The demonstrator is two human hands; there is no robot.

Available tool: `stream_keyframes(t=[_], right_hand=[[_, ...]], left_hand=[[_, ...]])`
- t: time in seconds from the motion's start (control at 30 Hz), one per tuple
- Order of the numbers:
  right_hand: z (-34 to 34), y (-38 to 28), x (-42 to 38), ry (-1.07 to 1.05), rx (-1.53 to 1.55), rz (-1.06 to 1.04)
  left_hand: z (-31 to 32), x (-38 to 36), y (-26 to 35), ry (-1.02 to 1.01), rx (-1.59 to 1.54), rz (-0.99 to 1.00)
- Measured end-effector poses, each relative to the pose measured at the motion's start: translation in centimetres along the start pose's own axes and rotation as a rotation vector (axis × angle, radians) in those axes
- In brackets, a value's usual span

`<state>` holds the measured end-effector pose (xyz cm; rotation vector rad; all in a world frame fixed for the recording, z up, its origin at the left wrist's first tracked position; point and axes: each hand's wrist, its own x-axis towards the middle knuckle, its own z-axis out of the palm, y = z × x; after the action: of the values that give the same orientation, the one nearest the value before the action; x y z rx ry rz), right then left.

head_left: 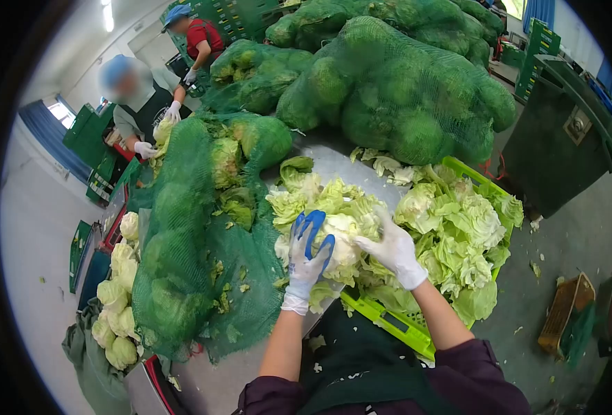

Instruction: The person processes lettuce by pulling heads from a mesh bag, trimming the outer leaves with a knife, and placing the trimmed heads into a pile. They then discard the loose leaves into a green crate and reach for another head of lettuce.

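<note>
A pale lettuce head (342,234) lies between my two hands, among loose outer leaves on the metal table. My left hand (307,259), in a white glove with blue-coated fingers, grips its left side with bent fingers. On the other side, my right hand (394,254), in a white glove, has thumb and fingers apart; its thumb is at the head's edge and it holds nothing visible. A bright green crate (416,332) heaped with loose lettuce leaves (468,228) stands to the right, partly under my right forearm. The underside of the head is hidden.
Green net sacks of lettuce (403,90) are piled at the back; an opened net sack (178,242) lies left. Trimmed heads (116,297) are stacked at far left. Two co-workers (143,104) stand back left. A dark bin (558,131) and brown crate (567,315) are right.
</note>
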<state>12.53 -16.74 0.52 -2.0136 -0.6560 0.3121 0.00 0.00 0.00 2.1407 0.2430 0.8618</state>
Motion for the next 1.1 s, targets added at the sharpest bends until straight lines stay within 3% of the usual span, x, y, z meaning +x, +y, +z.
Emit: stream_keyframes(t=[0.07, 0.1, 0.17, 0.23, 0.33, 0.47, 0.63, 0.7, 0.73, 0.83, 0.9, 0.93, 1.0, 1.1], right_hand=[[1.4, -0.5, 1.9, 0.082, -0.284, -0.283], [0.9, -0.6, 3.5, 0.089, -0.298, -0.301], [1.5, -1.7, 5.2, -0.077, -0.274, -0.204], [2.4, -2.4, 6.5, -0.066, -0.235, -0.149], [2.3, -3.3, 8.8, -0.244, -0.268, -0.043], [2.3, -2.6, 11.0, -0.386, -0.296, 0.069], [4.0, -1.6, 12.5, -0.412, -0.296, 0.02], [4.7, -1.3, 12.5, -0.414, -0.255, -0.025], [4.3, -2.5, 11.0, -0.414, -0.254, -0.041], [3.0, -5.1, 4.6, -0.13, -0.296, -0.107], [3.5, -4.8, 1.7, -0.015, -0.269, -0.197], [3.8, -4.6, 0.8, -0.003, -0.295, -0.202], [3.7, -4.7, 0.2, 0.004, -0.323, -0.206], [2.3, -5.0, 2.6, 0.007, -0.263, -0.011]], left_hand=[[-0.4, 0.1, 0.8, -0.02, 0.099, 0.102], [0.4, 0.6, 0.4, -0.002, 0.091, 0.114], [-0.1, 0.6, -0.3, 0.008, 0.028, 0.081], [0.2, 0.4, 0.1, -0.005, 0.058, 0.037], [0.7, -0.1, -0.9, 0.125, -0.094, 0.005], [0.9, 0.1, 0.3, 0.109, 0.001, 0.0], [0.8, -0.9, 1.5, 0.106, 0.146, 0.072], [0.5, -1.1, 3.0, 0.108, 0.339, 0.044], [0.6, -2.0, 4.2, 0.151, 0.327, -0.06], [1.3, -4.4, 3.0, 0.333, 0.115, -0.321], [0.3, -3.9, 1.2, 0.287, 0.059, -0.323], [-0.2, -2.8, 1.4, 0.149, 0.17, -0.299], [-0.3, -0.5, 3.8, 0.153, -0.628, -0.56], [1.5, 0.2, 0.2, 0.15, -0.461, -0.522]])
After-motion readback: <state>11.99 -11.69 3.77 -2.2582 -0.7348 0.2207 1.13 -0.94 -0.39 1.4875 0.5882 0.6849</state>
